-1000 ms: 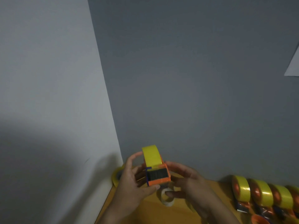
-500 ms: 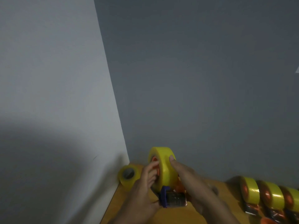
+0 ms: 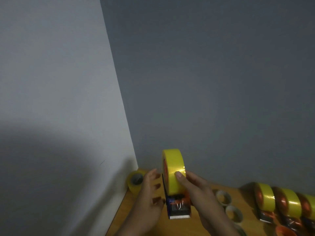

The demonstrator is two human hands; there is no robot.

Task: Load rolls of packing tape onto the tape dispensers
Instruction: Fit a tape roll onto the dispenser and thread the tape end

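A roll of yellow packing tape sits on an orange tape dispenser, held upright just above the near left part of a wooden table, its toothed cutting blade pointing down toward the viewer. The right hand grasps the roll from its right side, thumb pressed flat on the glossy outer band and fingers curled round behind. The left hand is just left of the dispenser, fingers loosely bent with the tips at the roll's orange hub and the dispenser's blue-edged frame; whether they actually pinch anything cannot be told. A second ago the dispenser faced the viewer end-on, its orange front plate uppermost and both hands cupping it; now it has been turned so the roll stands tall and the clear tape end shows, crinkled, over the mouth above the blade. That suggests the roll is seated and the leader is being threaded or checked, so this dispenser looks nearly finished. Left of the dispenser, in the corner where two grey walls meet, a spare yellow tape roll stands on the table. Right of the dispenser lie two small pale empty cores, and further right a row of loaded dispensers with yellow rolls stands side by side, running off the edge of the picture.
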